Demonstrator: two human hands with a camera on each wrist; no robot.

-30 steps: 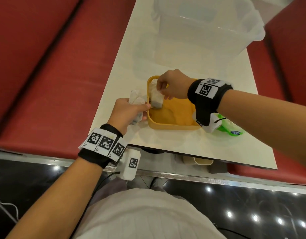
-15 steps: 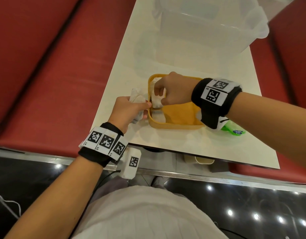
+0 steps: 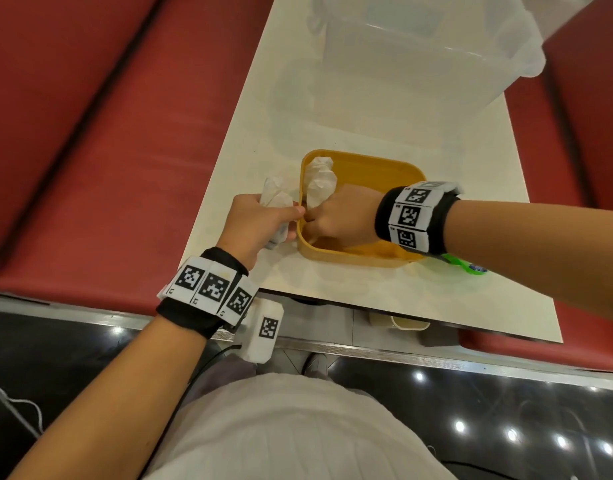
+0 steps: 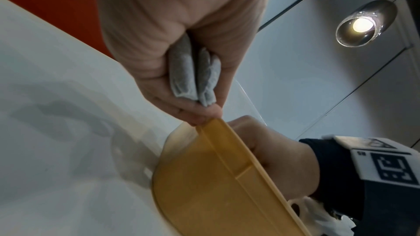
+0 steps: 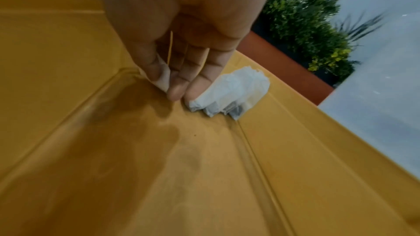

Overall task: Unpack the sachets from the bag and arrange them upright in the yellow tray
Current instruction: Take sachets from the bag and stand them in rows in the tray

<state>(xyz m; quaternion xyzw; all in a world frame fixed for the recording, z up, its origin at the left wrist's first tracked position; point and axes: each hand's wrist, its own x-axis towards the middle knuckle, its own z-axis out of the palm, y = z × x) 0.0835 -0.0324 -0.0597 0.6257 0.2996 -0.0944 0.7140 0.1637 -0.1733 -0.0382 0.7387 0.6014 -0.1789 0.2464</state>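
Head view: right hand (image 3: 336, 216) fingers pinch a sachet (image 5: 162, 78) upright in yellow tray (image 3: 374, 164); left hand (image 3: 260, 226) grips the bag (image 3: 275, 197).

The right forearm (image 3: 526, 237) hides most of a green object (image 3: 466, 266).

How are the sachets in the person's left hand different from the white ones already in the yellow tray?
The sachets in the left hand are outside the yellow tray, gripped in the left hand's curled fingers; the sachets in the tray lean against its left wall. The held ones are mostly hidden in the fist; the tray ones show nearly whole, with the right hand at their base. Both are white, crumpled paper.
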